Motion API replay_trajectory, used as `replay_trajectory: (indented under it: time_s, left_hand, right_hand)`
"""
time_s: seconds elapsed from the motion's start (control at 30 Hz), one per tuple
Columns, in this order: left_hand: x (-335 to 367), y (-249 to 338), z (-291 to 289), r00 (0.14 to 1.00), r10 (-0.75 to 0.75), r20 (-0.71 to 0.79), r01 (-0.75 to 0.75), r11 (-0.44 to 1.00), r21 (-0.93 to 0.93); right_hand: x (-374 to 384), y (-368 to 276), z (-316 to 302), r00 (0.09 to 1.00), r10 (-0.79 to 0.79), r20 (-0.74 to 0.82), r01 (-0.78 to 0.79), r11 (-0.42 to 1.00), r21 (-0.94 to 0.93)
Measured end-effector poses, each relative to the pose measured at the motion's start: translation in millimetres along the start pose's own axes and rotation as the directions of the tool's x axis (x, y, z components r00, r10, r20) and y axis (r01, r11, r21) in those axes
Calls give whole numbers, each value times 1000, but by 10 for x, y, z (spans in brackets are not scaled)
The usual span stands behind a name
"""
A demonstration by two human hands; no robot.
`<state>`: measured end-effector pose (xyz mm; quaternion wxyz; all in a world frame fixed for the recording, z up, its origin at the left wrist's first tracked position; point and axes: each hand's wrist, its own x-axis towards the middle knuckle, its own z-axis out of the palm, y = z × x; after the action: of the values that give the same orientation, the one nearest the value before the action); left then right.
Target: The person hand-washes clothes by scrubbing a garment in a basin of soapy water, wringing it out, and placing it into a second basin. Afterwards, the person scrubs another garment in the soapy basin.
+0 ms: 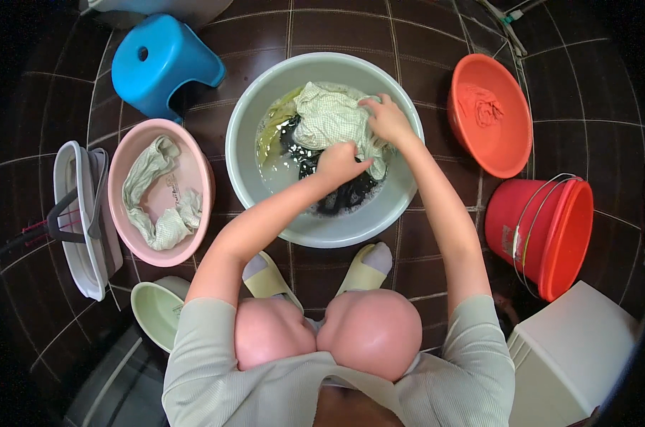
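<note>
A large pale grey-green basin (240, 146) holds soapy water with wet laundry in it. Bunched up at the top of the load is a pale green checked cloth (328, 117), partly raised out of the water. My left hand (341, 165) is closed on its near edge, the thumb pointing right. At the cloth's right edge, my right hand (388, 117) grips it with bent fingers. Beneath lies a black cloth (340, 196), partly under suds, and a yellow-green cloth (276, 124) floats along the left side of the basin.
Left stand a pink basin (116, 188) with a twisted pale checked cloth (141, 181), a blue stool (159, 60), a folded white tub (73, 242) and a small green basin (148, 313). Right are an orange basin (504, 146) holding reddish cloth and a red bucket (525, 220) lying tilted.
</note>
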<state>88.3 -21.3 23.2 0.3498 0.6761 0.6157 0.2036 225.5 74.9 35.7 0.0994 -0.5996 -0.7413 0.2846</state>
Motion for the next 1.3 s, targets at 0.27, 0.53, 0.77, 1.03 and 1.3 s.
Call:
replay_trajectory:
  time_s: [0.27,0.53,0.77,1.03,1.3]
  left_hand:
    - [128,66,502,994,-88,68,82,993,82]
    - [-40,-107,-184,898,-166,407,437,446,-781]
    - [-292,-204,-837,993,113,18,-100,934,-343]
    - [-458,-326,-860,982,56,-178,-67,996,-54]
    - [-300,-420,-1681,961,-75,-266,82,996,18]
  right_hand:
    - [-186,60,-206,841,-455,293,541,728,-421]
    - [-506,-52,-315,883,-421,207,469,798,-378]
    - [-608,-751,-512,981,-112,-160,141,973,185]
    - [-647,-1151,-1049,924,-120,-363,262,890,373]
    - [-691,-777,-1328,933,-4,-359,102,961,255]
